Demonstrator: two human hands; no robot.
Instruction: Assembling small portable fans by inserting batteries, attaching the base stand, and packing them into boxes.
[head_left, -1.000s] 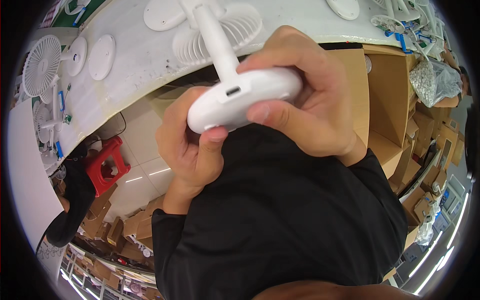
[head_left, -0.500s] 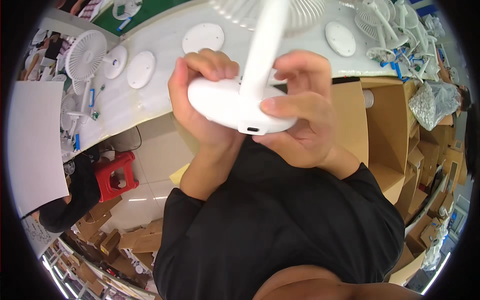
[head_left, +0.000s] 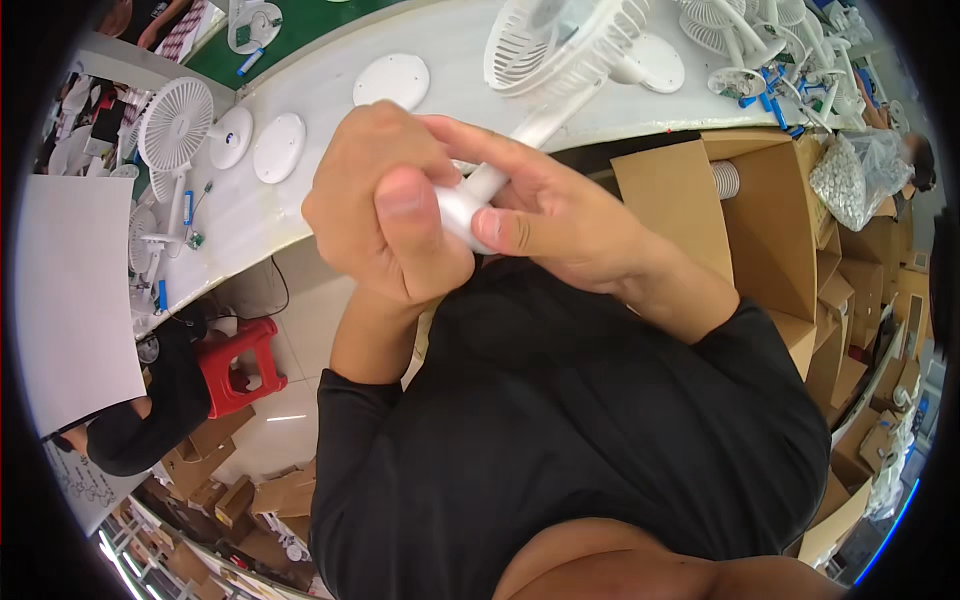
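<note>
Both my hands are wrapped round the base of a white desk fan (head_left: 548,112), which is tilted with its caged head up and to the right, over the workbench. My left hand (head_left: 385,205) closes over the base's left side, thumb folded toward me. From the right, my right hand (head_left: 560,205) grips the base where the stem joins it, its thumb pressing the near face. Most of the base is hidden by my fingers. Beyond my left hand lies a round white plate (head_left: 392,82), and a second round plate (head_left: 279,148) is farther left.
On the white workbench (head_left: 225,235), fans with loose blue cylinders and wires stand at the left (head_left: 175,125) and far right (head_left: 740,40). An open cardboard box (head_left: 765,240) is at my right, beneath a clear bag of small parts (head_left: 850,180). A red stool (head_left: 240,365) stands at lower left.
The fan has tipped over to the right, its base turning up on edge and moving left. My left hand has come over the base, and my right hand has shifted left with it.
</note>
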